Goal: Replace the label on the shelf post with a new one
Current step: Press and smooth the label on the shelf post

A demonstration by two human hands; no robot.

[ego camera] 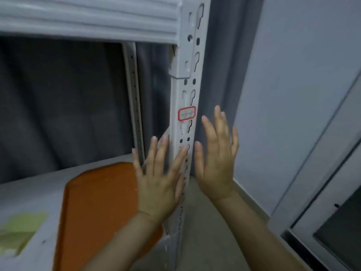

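A grey metal shelf post (176, 106) with keyhole slots runs down the middle of the view. A small white label (186, 113) with a red border and faint writing is stuck on its front face at mid height. My left hand (159, 178) is raised below the label with fingers spread and straight, in front of the post's left side. My right hand (215, 155) is up just right of the post, fingers straight, fingertips about level with the label. Neither hand holds anything.
A grey shelf beam (88, 18) crosses the top left. An orange board (97, 208) lies on the shelf surface (29, 196) at lower left, with a pale green item (19, 231) at the left edge. Dark curtain (58, 104) behind; wall and door frame (322, 173) at right.
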